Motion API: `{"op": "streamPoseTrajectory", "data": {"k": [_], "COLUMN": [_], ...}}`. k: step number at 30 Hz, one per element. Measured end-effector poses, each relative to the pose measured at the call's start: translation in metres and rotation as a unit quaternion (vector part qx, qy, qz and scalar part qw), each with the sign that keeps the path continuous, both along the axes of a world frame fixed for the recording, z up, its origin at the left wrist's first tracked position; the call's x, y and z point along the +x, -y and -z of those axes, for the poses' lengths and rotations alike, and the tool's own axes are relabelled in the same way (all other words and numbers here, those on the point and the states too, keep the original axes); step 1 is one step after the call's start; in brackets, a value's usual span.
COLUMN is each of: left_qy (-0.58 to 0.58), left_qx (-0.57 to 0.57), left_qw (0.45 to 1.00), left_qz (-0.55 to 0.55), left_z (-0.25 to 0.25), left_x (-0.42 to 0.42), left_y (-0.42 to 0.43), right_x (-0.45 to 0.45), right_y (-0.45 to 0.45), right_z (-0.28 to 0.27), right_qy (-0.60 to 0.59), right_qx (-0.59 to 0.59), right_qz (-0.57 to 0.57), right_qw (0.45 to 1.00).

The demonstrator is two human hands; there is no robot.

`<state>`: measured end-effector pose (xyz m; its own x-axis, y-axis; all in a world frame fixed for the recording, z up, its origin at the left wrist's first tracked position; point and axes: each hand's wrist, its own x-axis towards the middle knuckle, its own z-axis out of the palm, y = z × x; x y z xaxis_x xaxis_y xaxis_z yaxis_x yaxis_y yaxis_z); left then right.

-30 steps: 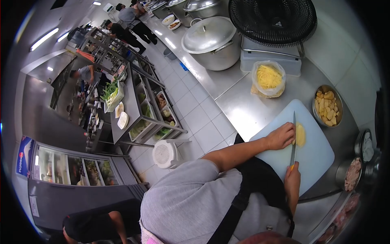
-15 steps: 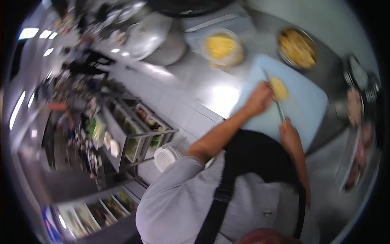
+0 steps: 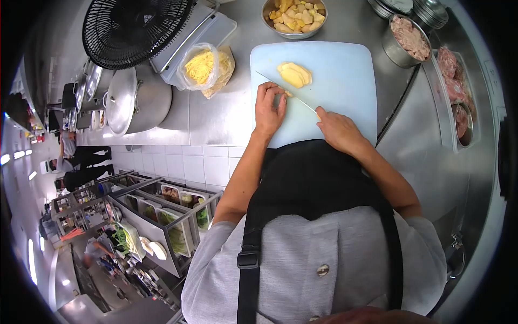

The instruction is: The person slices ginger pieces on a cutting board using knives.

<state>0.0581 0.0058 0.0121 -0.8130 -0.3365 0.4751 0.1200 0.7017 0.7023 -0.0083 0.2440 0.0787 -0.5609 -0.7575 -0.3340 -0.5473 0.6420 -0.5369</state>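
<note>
A light blue cutting board (image 3: 345, 81) lies in front of me on the steel counter. My right hand (image 3: 339, 129) grips a knife (image 3: 307, 106) by its yellow handle, the blade slanting up and left across the board. Beside the blade, my left hand (image 3: 271, 108) has its fingers curled at a small pale yellow piece (image 3: 288, 94), which looks like ginger; the fingers partly hide it. Just above lies a fanned stack of pale yellow slices (image 3: 294, 74), flat on the board.
Beyond the board stands a steel bowl (image 3: 295, 35) of peeled yellow chunks. Leftward are a plastic bag (image 3: 224, 73) of yellow shreds, a black fan (image 3: 135, 32) and a lidded pot (image 3: 154, 100). Rightward are a meat container (image 3: 396, 54) and a meat tray (image 3: 443, 102). People (image 3: 81, 159) stand far left.
My view has turned and steadied, so the board now sits upright ahead. The left hand has shifted away from the slices, which lie apart from the blade. The right hand still holds the knife.
</note>
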Motion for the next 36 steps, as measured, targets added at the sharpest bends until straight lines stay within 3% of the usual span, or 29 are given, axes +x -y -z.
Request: {"op": "streamPoseTrajectory", "data": {"k": [8, 11, 14, 19, 22, 26, 30, 34, 36], "left_qy": [-0.008, -0.004, 0.007, 0.091, 0.177, 0.221, 0.3, 0.176, 0.219], "left_qx": [-0.052, -0.08, -0.082, -0.089, 0.038, 0.098, 0.055, -0.151, -0.064], "left_qw": [0.998, 0.997, 0.997, 0.991, 0.982, 0.957, 0.912, 0.921, 0.923], "left_qz": [-0.017, -0.012, 0.003, 0.039, 0.05, 0.16, 0.276, 0.312, 0.31], "left_z": [0.0, -0.005, -0.013, -0.022, -0.035, -0.061, -0.055, -0.034, -0.031], "left_x": [0.001, -0.006, -0.005, -0.002, -0.002, -0.036, -0.087, -0.105, -0.099], "left_y": [0.001, 0.003, 0.006, 0.016, 0.002, -0.05, -0.091, -0.097, -0.098], "right_x": [0.003, 0.006, 0.008, 0.015, 0.025, 0.041, 0.065, 0.099, 0.116], "right_y": [-0.02, -0.036, -0.062, -0.097, -0.111, -0.122, -0.125, -0.127, -0.125], "right_z": [-0.009, -0.012, 0.015, 0.02, 0.033, 0.031, 0.024, 0.026, 0.045], "right_qy": [0.044, 0.074, -0.029, 0.017, 0.012, 0.068, 0.073, 0.072, 0.048], "right_qx": [-0.068, -0.142, -0.209, -0.133, -0.139, -0.132, -0.14, -0.104, -0.102], "right_qz": [0.062, 0.149, 0.207, 0.307, 0.351, 0.401, 0.465, 0.503, 0.513], "right_qw": [0.995, 0.976, 0.955, 0.942, 0.926, 0.904, 0.871, 0.855, 0.851]}}
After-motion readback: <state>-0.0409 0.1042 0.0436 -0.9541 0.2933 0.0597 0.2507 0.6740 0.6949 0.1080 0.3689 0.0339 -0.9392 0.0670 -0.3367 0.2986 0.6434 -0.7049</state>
